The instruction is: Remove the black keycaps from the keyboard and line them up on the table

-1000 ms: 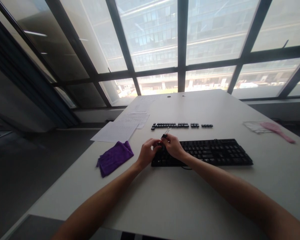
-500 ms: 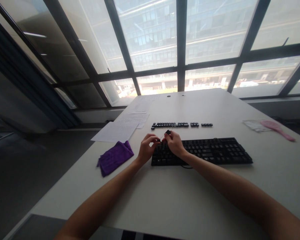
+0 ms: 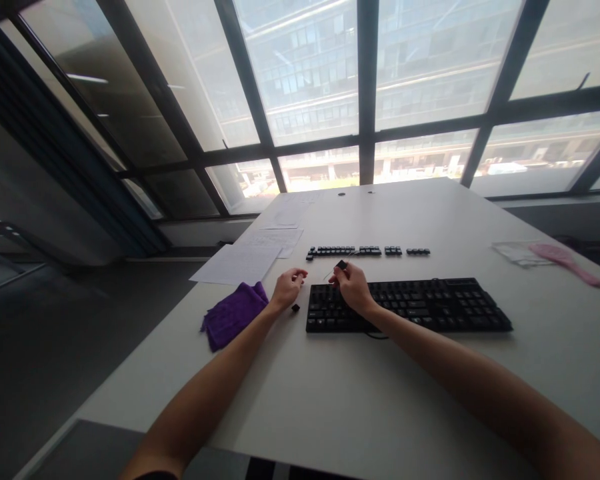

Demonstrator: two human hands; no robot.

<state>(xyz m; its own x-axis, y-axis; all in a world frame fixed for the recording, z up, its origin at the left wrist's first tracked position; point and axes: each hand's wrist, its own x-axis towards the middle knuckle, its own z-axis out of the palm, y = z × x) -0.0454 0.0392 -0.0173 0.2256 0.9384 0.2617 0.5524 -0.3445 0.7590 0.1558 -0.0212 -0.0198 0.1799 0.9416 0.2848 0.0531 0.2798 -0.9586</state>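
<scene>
My right hand [image 3: 353, 287] is closed on a keycap puller [image 3: 341, 265] with a black grip and thin wires, held above the left part of a black keyboard [image 3: 420, 307]. My left hand [image 3: 289, 289] is beside the keyboard's left end, its fingers loosely bent and apart, with nothing visible in them. A single black keycap [image 3: 295, 308] shows between my left wrist and the keyboard; whether it rests on the table or is in the air I cannot tell. Beyond the keyboard, several removed keycaps [image 3: 337, 251] stand in a row of groups.
A folded purple cloth [image 3: 236, 313] lies left of my left forearm. Sheets of paper [image 3: 235, 263] cover the table's left edge. On the right are a pink brush-like item [image 3: 560, 255] and a clear bag [image 3: 515, 253]. The white table [image 3: 360, 393] reaches toward large windows.
My left hand has moved left, away from the puller, and let go of the small black keycap. My right hand keeps hold of the puller in about the same place.
</scene>
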